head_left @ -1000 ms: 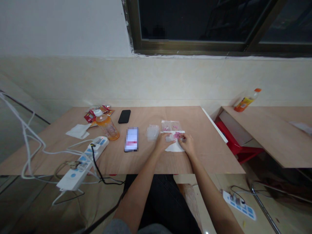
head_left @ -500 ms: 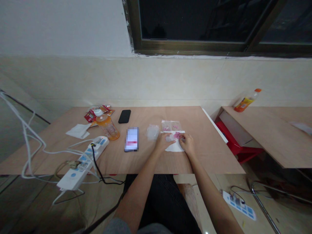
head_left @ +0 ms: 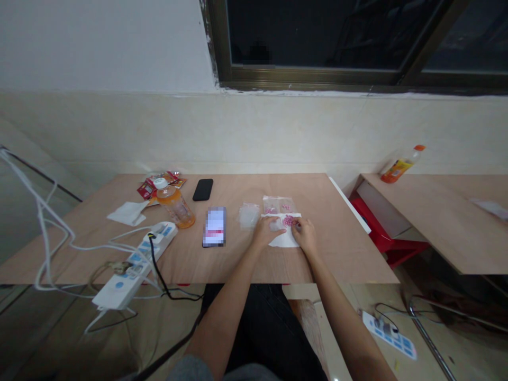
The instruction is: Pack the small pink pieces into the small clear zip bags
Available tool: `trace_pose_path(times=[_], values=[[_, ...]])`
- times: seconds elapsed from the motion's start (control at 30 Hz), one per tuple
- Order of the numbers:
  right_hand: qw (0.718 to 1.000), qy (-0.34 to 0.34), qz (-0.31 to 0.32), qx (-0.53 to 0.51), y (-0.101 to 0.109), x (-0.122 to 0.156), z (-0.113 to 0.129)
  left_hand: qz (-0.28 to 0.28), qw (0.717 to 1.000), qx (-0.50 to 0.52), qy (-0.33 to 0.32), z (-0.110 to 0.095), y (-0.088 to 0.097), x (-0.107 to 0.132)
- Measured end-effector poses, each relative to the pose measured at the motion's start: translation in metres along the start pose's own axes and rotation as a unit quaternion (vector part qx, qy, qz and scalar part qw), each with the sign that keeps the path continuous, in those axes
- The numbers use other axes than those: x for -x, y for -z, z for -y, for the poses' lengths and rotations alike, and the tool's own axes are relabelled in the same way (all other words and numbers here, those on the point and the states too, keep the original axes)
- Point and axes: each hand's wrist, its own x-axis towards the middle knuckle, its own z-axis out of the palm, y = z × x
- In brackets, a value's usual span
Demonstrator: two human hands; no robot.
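A white sheet lies on the wooden table with a cluster of small pink pieces on it. My left hand rests on the sheet's left side, thumb and fingers apart. Between them shows a small pale, see-through thing, too small to name. On the right side, my right hand is closed with its fingertips pinched beside the pink pieces; what is in them is hidden. Just behind the sheet lies a clear plastic bag with more pink pieces. Small clear bags lie left of my left hand.
On the table's left are a phone with a lit screen, a black phone, an orange drink bottle, red wrappers, tissue and a power strip with cables. Another bottle stands on the right-hand table.
Both hands stay in almost the same place over the sheet; the right fingers shift only very slightly. Nothing else has visibly moved.
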Motion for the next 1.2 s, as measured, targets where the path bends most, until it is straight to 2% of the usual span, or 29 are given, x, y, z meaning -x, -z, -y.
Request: trace_pose_path(times=[0.53, 0.63, 0.73, 0.83, 0.9, 1.0, 1.2], values=[[1.0, 0.009, -0.006, -0.012, -0.004, 0.001, -0.003, -0.007, 1.0, 0.011, 0.004, 0.002, -0.001, 0.0], [0.997, -0.003, -0.034, -0.068, -0.005, 0.001, -0.003, -0.007, 1.0, 0.018, 0.004, 0.002, -0.001, 0.001], [0.983, -0.05, -0.061, -0.166, -0.007, -0.002, 0.0, -0.003, 1.0, 0.02, 0.007, 0.002, 0.0, 0.001], [0.957, -0.098, -0.051, -0.269, -0.01, -0.009, 0.008, -0.004, 1.0, 0.02, 0.01, 0.001, 0.0, 0.001], [0.943, -0.1, -0.025, -0.317, -0.011, -0.013, 0.016, -0.009, 1.0, 0.024, 0.011, 0.002, -0.001, 0.001], [0.936, -0.091, 0.001, -0.341, -0.013, -0.014, 0.025, -0.024, 0.999, 0.038, 0.011, 0.004, -0.003, 0.001], [0.947, -0.109, -0.018, -0.301, -0.019, 0.001, 0.026, -0.054, 0.998, 0.008, 0.033, 0.001, -0.001, 0.0]])
